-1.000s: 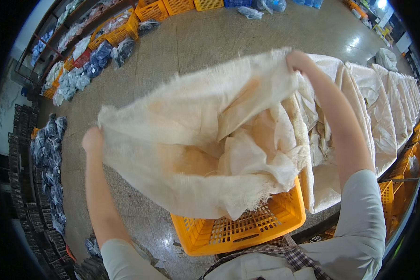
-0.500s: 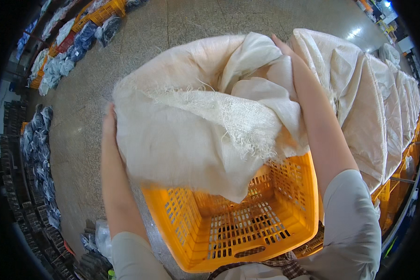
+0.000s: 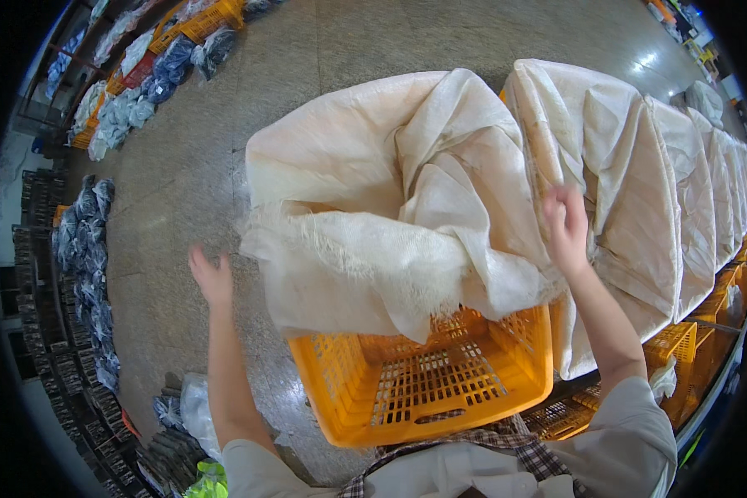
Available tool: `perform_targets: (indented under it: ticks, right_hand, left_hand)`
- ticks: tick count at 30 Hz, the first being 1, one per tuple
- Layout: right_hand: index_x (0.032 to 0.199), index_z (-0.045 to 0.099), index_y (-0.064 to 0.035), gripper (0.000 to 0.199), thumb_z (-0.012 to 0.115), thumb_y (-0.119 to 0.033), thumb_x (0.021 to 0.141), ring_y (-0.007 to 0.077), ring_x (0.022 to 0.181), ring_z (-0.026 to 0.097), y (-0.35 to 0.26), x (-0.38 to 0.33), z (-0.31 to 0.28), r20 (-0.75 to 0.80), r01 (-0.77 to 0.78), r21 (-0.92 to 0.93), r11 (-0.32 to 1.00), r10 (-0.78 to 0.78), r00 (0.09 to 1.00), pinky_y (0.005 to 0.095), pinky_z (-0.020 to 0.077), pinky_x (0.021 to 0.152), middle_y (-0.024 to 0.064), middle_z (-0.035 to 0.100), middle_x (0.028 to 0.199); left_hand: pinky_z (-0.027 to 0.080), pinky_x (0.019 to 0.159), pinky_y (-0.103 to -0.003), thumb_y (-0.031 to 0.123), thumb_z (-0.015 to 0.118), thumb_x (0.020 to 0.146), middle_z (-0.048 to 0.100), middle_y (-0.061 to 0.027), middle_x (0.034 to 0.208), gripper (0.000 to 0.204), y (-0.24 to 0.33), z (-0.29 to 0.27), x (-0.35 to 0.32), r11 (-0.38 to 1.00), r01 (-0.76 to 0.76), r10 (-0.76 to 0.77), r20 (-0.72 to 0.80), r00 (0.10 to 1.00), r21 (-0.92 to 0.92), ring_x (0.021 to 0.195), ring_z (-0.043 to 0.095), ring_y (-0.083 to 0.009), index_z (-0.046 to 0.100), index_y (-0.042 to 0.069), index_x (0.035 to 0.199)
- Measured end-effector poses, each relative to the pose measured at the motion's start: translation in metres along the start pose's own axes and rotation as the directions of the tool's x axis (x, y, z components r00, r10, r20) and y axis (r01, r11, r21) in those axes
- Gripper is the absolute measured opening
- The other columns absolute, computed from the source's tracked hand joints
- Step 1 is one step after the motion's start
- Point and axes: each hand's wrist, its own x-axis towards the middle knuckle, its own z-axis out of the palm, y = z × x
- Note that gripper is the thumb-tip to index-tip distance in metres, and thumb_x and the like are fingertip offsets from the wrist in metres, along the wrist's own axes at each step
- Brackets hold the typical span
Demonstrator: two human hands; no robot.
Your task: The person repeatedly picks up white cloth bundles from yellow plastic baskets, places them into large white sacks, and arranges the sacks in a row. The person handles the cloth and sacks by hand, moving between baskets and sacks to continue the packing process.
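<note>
A cream woven sack (image 3: 390, 207) with a frayed edge lies draped over and into an orange plastic crate (image 3: 423, 390) right in front of me. My left hand (image 3: 212, 278) hovers open to the left of the sack, fingers spread, touching nothing. On the sack's right side my right hand (image 3: 566, 228) is raised with its fingers apart, between this sack and the sack-lined crate (image 3: 631, 183) beside it. Neither hand holds anything.
A row of further sack-lined orange crates (image 3: 714, 166) runs off to the right. Bagged dark and pale goods (image 3: 91, 249) lie along the left of the concrete floor, with more orange crates (image 3: 203, 21) at the far left top. Dark stacked trays (image 3: 33, 274) line the left wall.
Both hands held the sack spread in the air, lowered it over the orange crate, then let go. They now hang open on either side.
</note>
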Motion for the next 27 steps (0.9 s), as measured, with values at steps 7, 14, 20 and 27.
perform_targets:
  ticks: [7,14,20,27]
  right_hand:
    - [0.095,0.061,-0.0131,0.025,0.067,-0.019,0.072,0.0212,0.099,0.055,-0.021,-0.099,0.002,0.672,0.683,-0.566,0.461,-0.221,0.706,0.0476,0.0291,0.102,0.005,0.06,0.096]
    - [0.092,0.06,-0.009,0.027,0.064,-0.005,0.065,0.0243,0.098,0.055,-0.004,-0.149,-0.056,0.569,0.285,-0.251,0.925,-0.097,0.817,0.0397,0.0432,0.09,0.0059,0.058,0.096]
    - [0.078,0.061,-0.0081,0.015,0.066,-0.009,0.064,0.0283,0.107,0.048,-0.026,-0.219,-0.086,0.733,0.476,-0.146,0.867,-0.228,0.641,0.0438,0.0377,0.09,0.0077,0.051,0.107]
    - [0.082,0.063,-0.0114,0.025,0.069,-0.014,0.058,0.0302,0.1,0.047,-0.015,-0.257,-0.113,0.544,0.405,-0.491,0.771,-0.092,0.834,0.0421,0.0383,0.086,0.0085,0.049,0.103]
  left_hand:
    - [0.033,0.102,-0.042,0.019,0.069,0.073,0.056,-0.0136,0.11,0.059,0.167,-0.02,-0.059,0.585,-0.795,0.736,0.518,0.436,-0.162,0.109,0.051,-0.0306,0.045,0.009,0.126]
    - [0.045,0.07,-0.042,0.007,0.058,0.067,0.058,-0.0083,0.077,0.026,0.041,-0.142,-0.218,0.709,-0.699,0.63,0.525,0.572,-0.089,0.076,0.057,-0.0277,0.062,0.009,0.092]
    - [0.039,0.093,-0.047,0.011,0.057,0.071,0.06,-0.0063,0.101,0.024,-0.017,-0.186,-0.435,0.875,-0.485,0.362,0.674,0.644,-0.006,0.104,0.054,-0.0271,0.06,0.009,0.095]
    - [0.033,0.098,-0.051,0.019,0.058,0.074,0.056,-0.0104,0.118,0.04,-0.02,-0.059,-0.489,0.933,-0.32,0.013,0.87,0.492,0.167,0.118,0.045,-0.0284,0.058,0.009,0.112]
